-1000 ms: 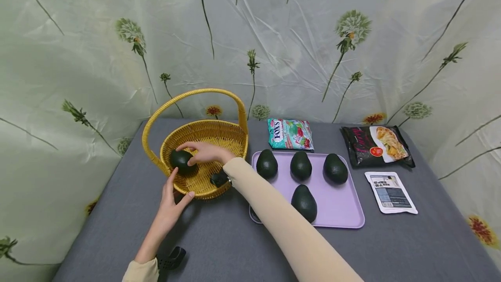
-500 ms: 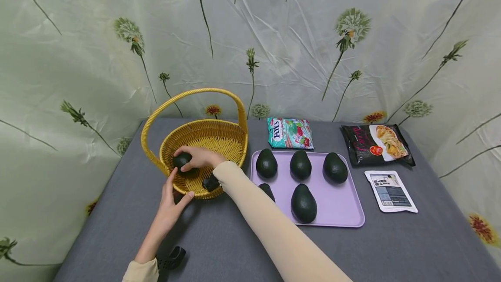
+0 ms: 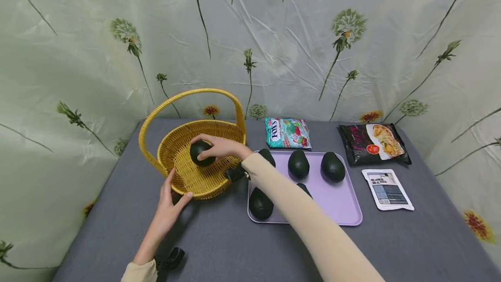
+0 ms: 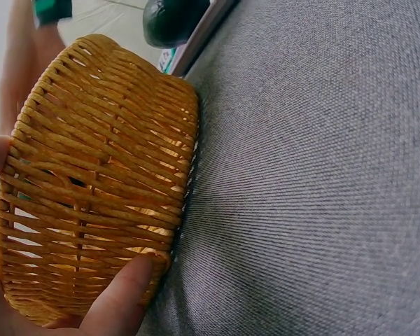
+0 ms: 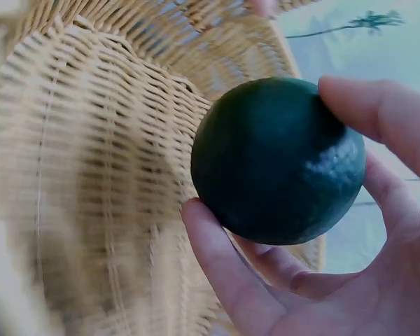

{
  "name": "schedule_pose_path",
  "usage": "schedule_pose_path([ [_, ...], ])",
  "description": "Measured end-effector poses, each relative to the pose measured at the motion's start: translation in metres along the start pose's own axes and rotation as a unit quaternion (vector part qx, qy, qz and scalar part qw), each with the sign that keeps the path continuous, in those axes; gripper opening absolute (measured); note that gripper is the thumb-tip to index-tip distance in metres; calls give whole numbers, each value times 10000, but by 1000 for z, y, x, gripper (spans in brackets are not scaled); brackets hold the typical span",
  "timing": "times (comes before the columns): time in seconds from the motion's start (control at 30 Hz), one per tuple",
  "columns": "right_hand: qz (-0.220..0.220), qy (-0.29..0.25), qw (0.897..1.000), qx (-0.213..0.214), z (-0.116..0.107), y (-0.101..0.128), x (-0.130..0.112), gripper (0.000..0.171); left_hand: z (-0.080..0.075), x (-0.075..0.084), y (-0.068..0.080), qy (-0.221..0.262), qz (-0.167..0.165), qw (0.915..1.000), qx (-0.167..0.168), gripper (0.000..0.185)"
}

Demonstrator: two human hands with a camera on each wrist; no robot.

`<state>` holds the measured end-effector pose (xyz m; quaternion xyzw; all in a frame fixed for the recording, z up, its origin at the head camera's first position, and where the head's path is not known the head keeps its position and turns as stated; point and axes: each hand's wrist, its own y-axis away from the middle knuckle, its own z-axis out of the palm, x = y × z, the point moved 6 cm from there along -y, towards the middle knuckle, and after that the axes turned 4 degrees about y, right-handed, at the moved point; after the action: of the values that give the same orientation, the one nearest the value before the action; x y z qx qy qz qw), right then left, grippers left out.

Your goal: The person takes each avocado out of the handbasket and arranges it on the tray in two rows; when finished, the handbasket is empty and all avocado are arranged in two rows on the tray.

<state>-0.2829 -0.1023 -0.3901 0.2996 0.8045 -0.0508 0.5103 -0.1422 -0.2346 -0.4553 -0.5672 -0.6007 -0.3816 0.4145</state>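
Note:
My right hand (image 3: 221, 148) grips a dark green avocado (image 3: 201, 153) over the inside of a yellow wicker basket (image 3: 231, 130). In the right wrist view the fingers and thumb are curled round the avocado (image 5: 276, 161), with the woven basket floor (image 5: 112, 168) behind it. At the basket's near left side, my left hand (image 3: 167, 199) holds the rim. The left wrist view shows its thumb (image 4: 122, 297) against the woven outer wall (image 4: 101, 175), with a fingertip at the rim. Several more avocados (image 3: 298, 164) lie on a lilac tray (image 3: 332, 206) right of the basket, partly hidden by the right sleeve.
The basket's tall handle (image 3: 192, 92) arches above it. Behind the tray lies a teal Fox's candy bag (image 3: 288, 133). A black food packet (image 3: 373, 144) and a white pouch (image 3: 387, 189) lie farther right on the grey tabletop (image 3: 219, 243). A floral curtain (image 3: 250, 34) hangs behind.
My right hand has closed round the avocado at the basket's left end and carried it up and to the right. The left hand has stayed at the rim.

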Motion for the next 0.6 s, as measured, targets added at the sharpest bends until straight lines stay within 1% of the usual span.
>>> schedule_pose_path([
  [0.13, -238, -91, 9997, -43, -19, 26, 4, 54, 0, 2, 0, -25, 90, 9999, 69, 82],
  [0.17, -287, -97, 9995, -43, -24, 33, 5, 54, 0, 3, 0, -95, 125, 9998, 116, 82],
  [0.3, -420, -145, 9990, 62, -41, 66, 14, 53, 0, 3, 1, -115, 125, 9998, 137, 82],
  [0.37, -408, -245, 9987, 163, -48, 84, 20, 53, 1, 3, 1, -124, 135, 9998, 117, 82],
  [0.4, -381, -269, 9986, 231, -52, 94, 23, 52, 1, 3, 1, -67, 92, 9999, 74, 82],
  [0.5, -261, -430, 9978, 441, -60, 126, 34, 52, 1, 1, 1, -98, 52, 9999, 44, 82],
  [0.6, -136, -383, 9966, 714, -67, 158, 48, 52, 1, 0, 0, -123, 11, 9999, 38, 81],
])
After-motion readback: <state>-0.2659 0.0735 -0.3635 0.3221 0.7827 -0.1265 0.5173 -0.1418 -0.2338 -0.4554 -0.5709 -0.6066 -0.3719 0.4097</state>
